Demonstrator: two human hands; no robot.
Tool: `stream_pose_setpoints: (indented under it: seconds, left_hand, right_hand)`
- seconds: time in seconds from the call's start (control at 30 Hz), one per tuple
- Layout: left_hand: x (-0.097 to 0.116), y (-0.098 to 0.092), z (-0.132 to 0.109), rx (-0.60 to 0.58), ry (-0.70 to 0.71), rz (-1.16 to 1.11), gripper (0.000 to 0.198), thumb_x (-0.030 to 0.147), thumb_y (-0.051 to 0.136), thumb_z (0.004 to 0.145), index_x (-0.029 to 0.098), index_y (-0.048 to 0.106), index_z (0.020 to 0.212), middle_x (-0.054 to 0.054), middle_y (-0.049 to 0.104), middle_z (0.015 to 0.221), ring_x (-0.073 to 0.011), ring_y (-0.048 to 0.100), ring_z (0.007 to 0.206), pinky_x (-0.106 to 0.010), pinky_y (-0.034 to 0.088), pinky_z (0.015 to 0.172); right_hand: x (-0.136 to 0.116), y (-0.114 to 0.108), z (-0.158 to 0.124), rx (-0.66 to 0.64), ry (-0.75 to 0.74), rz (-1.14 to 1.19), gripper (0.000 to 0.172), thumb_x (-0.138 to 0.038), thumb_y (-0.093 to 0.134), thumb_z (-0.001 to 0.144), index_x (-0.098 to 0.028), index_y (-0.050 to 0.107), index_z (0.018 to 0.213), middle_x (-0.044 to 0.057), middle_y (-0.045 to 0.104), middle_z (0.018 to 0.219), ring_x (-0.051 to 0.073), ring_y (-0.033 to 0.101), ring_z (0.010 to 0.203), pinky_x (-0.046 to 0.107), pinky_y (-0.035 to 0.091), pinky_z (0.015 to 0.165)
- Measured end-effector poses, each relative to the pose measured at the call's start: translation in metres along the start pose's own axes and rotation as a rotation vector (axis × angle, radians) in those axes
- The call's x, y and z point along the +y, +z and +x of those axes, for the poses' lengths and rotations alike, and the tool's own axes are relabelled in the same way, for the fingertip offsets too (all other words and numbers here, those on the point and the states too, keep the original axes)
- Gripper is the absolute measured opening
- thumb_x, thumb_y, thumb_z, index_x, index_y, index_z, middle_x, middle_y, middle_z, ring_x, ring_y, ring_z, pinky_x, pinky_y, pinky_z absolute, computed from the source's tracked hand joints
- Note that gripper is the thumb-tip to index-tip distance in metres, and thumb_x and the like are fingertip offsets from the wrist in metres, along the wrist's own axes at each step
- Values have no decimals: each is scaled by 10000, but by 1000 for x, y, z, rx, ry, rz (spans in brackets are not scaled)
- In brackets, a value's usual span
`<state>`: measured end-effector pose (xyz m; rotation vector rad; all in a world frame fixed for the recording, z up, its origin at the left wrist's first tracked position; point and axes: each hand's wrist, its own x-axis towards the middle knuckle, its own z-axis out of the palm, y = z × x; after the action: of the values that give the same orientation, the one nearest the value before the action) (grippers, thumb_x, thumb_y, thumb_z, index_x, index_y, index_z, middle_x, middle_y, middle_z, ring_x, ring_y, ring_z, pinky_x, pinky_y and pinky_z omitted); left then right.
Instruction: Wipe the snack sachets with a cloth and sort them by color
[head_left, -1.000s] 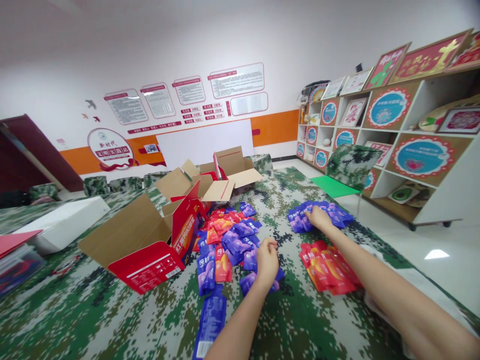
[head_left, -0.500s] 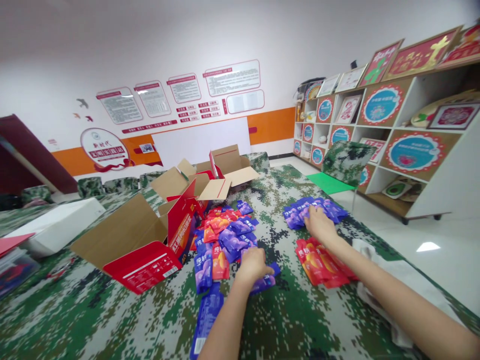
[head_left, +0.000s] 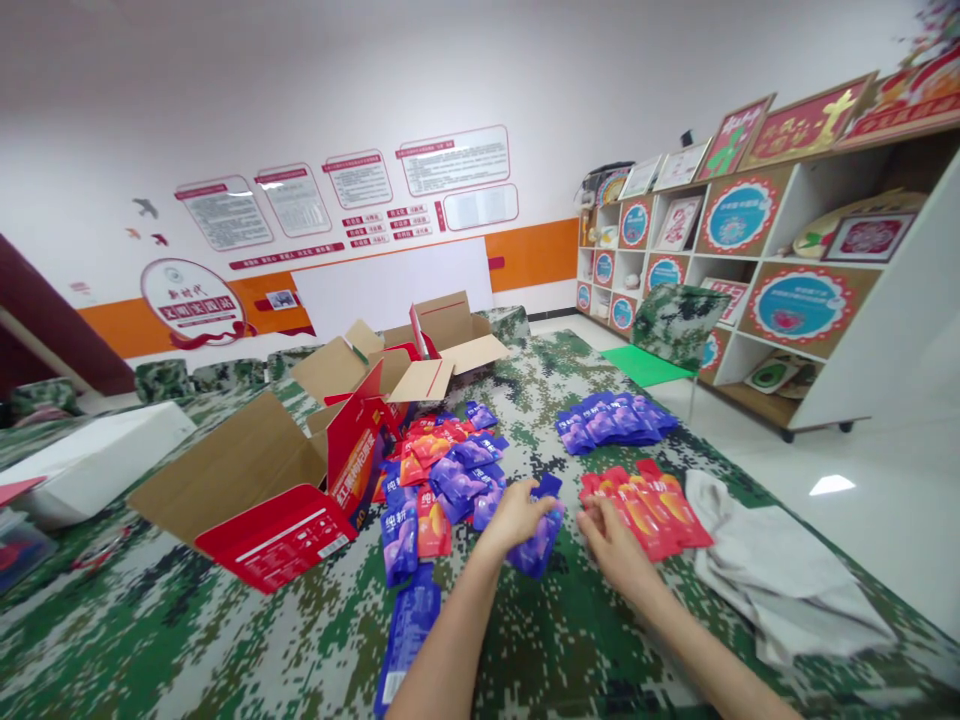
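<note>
My left hand (head_left: 513, 518) is closed on a purple pouch (head_left: 538, 550), held just above the table to the right of the mixed pile. My right hand (head_left: 609, 540) has loosely bent fingers and no pouch visible in it. It hovers at the left edge of a fanned row of red pouches (head_left: 660, 510). Beyond these lies an overlapping row of purple pouches (head_left: 616, 420). Left of my left hand, red and purple pouches (head_left: 433, 520) are heaped in front of the opened boxes. A single blue-purple pouch (head_left: 411, 635) lies back side up near my left forearm.
An opened red carton (head_left: 281, 535) stands left of the heap, with more opened cartons (head_left: 457, 345) behind it. A grey-white cloth (head_left: 787, 580) lies at the table's right edge. A white box (head_left: 97, 455) sits far left. A green-seated chair (head_left: 649, 365) and shelves (head_left: 750, 250) stand beyond.
My right hand has drawn back from the purple row to beside the red pouches. My left hand has lifted the purple pouch and brought it slightly right.
</note>
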<state>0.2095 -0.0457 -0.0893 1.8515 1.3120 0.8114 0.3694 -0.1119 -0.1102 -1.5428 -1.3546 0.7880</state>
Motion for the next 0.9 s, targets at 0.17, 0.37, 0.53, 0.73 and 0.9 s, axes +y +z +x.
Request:
stream_pose_setpoints:
  seconds: [0.17,0.37,0.53,0.73,0.9]
  left_hand:
    - [17,26,-3,157,-5,-138,310,377,495,780,145,610,952,-121,647,980,-217,578,919,-321,412,841]
    - [27,41,-14,270,0,-124,290,377,373,849,167,573,854,-63,638,817,-163,567,750,-261,398,697]
    - [28,41,-16,311,9,-52,376,393,294,882,179,499,651,-5,539,604,-116,480,576,-221,315,559]
    - [28,20,-6,460,29,-114,368,431,300,877,179,479,676,18,492,603,-103,423,565,-213,303,559]
    - [30,35,-14,434,-75,-244,370,480,357,845,164,532,764,-17,570,664,-126,490,603,-221,353,586]
  right_hand:
    - [-3,31,1,58,63,84,415,-492,375,797,-179,544,1008,119,630,1025,250,584,964,367,453,821]
    - [1,36,12,194,52,-76,539,-484,293,825,-102,555,1101,188,619,1067,270,558,1027,384,423,857]
    - [-4,28,13,169,22,-51,541,-538,263,831,-147,634,877,142,672,858,251,611,835,347,451,757]
    - [-15,30,0,71,45,151,389,-559,390,781,-203,521,693,1,556,529,173,552,491,274,442,472]
    - [-13,33,3,162,80,66,356,-519,359,805,-203,509,743,3,549,532,171,533,452,270,402,438]
